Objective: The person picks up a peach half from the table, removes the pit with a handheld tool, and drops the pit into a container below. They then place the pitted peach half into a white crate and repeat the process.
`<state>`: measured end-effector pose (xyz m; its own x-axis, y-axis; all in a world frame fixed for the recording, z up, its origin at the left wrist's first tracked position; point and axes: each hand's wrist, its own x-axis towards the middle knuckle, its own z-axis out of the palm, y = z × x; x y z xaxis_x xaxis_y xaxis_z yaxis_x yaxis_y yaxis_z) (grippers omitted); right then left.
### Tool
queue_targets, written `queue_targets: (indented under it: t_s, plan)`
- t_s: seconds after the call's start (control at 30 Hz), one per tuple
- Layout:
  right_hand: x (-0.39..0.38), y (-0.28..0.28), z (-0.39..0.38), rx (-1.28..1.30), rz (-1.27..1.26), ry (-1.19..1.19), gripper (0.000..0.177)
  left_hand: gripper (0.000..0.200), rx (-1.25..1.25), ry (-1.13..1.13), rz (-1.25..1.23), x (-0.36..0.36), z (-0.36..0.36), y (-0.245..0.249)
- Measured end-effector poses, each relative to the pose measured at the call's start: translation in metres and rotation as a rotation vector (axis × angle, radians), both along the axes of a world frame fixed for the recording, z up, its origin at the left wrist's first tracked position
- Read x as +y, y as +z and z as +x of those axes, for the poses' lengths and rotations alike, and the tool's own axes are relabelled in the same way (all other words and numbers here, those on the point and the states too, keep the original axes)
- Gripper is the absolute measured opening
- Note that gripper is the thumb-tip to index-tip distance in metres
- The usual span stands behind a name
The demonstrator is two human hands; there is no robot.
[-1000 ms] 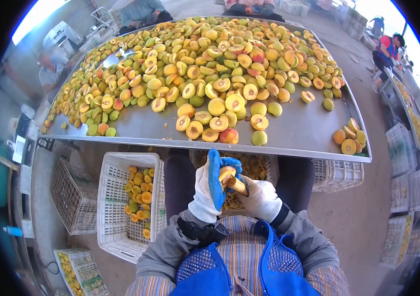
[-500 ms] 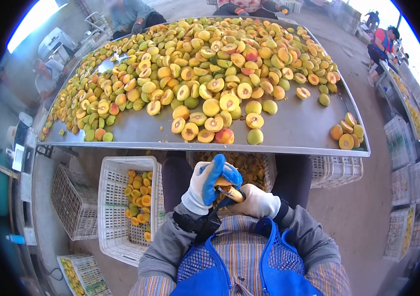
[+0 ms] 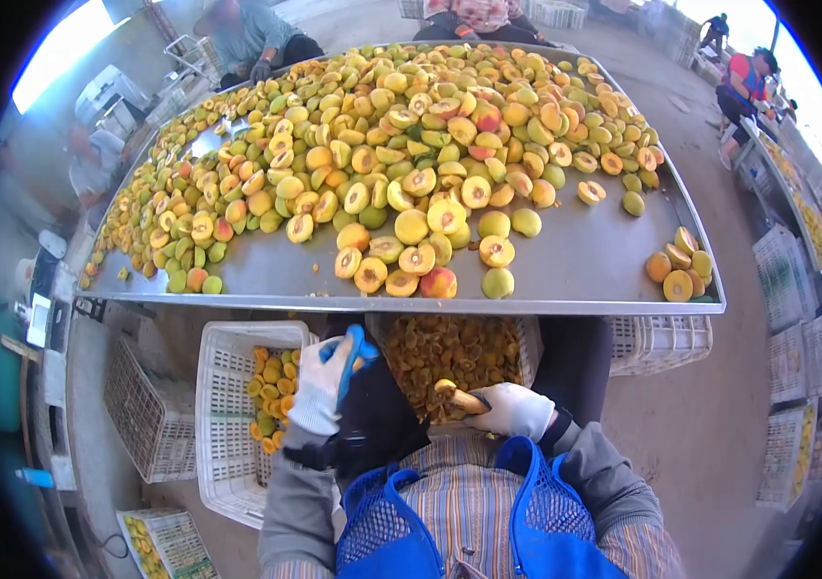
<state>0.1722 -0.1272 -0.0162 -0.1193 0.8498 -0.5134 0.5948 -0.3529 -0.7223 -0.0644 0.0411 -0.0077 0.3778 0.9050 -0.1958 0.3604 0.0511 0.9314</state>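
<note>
My left hand [image 3: 327, 376], in a white glove with blue palm, is closed around a peach half, of which only an orange sliver [image 3: 360, 364] shows past the fingers. It hangs beside the right rim of a white crate [image 3: 221, 386] that holds yellow peach halves [image 3: 274, 391]. My right hand [image 3: 512, 410], gloved in white, grips a wooden-handled pitting tool [image 3: 470, 400]. A yellowish bit [image 3: 445, 386] sits at the tool's tip. Below the tip, between my knees, is a crate of brown pits and scraps [image 3: 454, 352].
A metal table [image 3: 565, 275] ahead carries a big heap of halved peaches [image 3: 411, 183], with a small cluster [image 3: 678, 270] at its right corner. More crates [image 3: 150, 415] stand left and right [image 3: 662, 338]. People sit across the table; another person [image 3: 747, 87] stands far right.
My hands have parted. The left moved leftward toward the crate of halves with the peach half; the right stays low with the tool, its tip now uncovered.
</note>
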Motion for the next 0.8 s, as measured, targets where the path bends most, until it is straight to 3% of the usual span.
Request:
queue_targets:
  t_s: [0.03, 0.07, 0.13, 0.2, 0.23, 0.27, 0.3, 0.33, 0.37, 0.4, 0.47, 0.6, 0.67, 0.7, 0.73, 0.8]
  plan:
    - [-0.006, -0.009, 0.002, -0.167, 0.044, 0.01, 0.039, 0.044, 0.731, -0.08, 0.398, 0.009, -0.013, 0.009]
    - [-0.011, -0.017, 0.004, -0.339, 0.086, 0.021, 0.038, 0.04, 1.091, -0.005, 0.716, 0.006, -0.016, 0.011]
    - [-0.014, -0.041, 0.004, -0.352, 0.162, 0.066, 0.036, 0.041, 0.888, 0.072, 0.666, 0.012, -0.003, 0.011]
    - [-0.021, -0.088, 0.005, -0.406, 0.435, 0.083, 0.031, 0.041, 0.668, -0.073, 1.073, 0.016, 0.037, 0.004]
    - [-0.017, -0.11, 0.0, -0.294, 0.515, 0.018, 0.035, 0.044, 0.709, -0.254, 0.858, 0.011, 0.07, 0.024]
    - [-0.014, -0.112, -0.002, -0.241, 0.493, 0.046, 0.036, 0.047, 0.663, -0.346, 0.801, 0.017, 0.096, 0.017]
    - [-0.009, -0.121, -0.008, -0.117, 0.398, -0.003, 0.036, 0.051, 0.773, -0.409, 0.87, 0.023, 0.122, 0.008]
    - [-0.003, -0.083, -0.011, -0.191, 0.298, 0.029, 0.037, 0.055, 0.738, -0.402, 1.096, 0.032, 0.142, -0.009]
    - [-0.001, -0.063, -0.015, -0.205, 0.161, 0.015, 0.036, 0.058, 1.018, -0.513, 0.594, 0.027, 0.173, 0.021]
    - [-0.003, -0.07, -0.012, -0.217, 0.16, 0.064, 0.037, 0.055, 0.92, -0.513, 0.55, 0.032, 0.185, 0.013]
    - [0.0, -0.088, -0.015, -0.201, 0.22, -0.003, 0.035, 0.064, 1.059, -0.539, 0.533, 0.044, 0.202, 0.008]
    - [-0.003, -0.076, -0.01, -0.209, 0.22, -0.032, 0.041, 0.06, 0.986, -0.565, 0.552, 0.064, 0.196, -0.015]
    - [-0.004, -0.071, -0.007, -0.203, 0.246, -0.047, 0.044, 0.055, 0.655, -0.443, 0.443, 0.069, 0.176, -0.018]
    - [-0.007, -0.068, -0.007, -0.188, 0.29, -0.121, 0.046, 0.048, 0.309, -0.41, 0.336, 0.106, 0.158, -0.07]
    - [-0.009, -0.065, -0.008, -0.169, 0.331, -0.193, 0.047, 0.038, -0.095, -0.371, 0.007, 0.121, 0.146, -0.091]
    - [-0.008, -0.052, -0.005, -0.138, 0.29, -0.222, 0.042, 0.031, -0.563, -0.305, -0.197, 0.085, 0.127, -0.039]
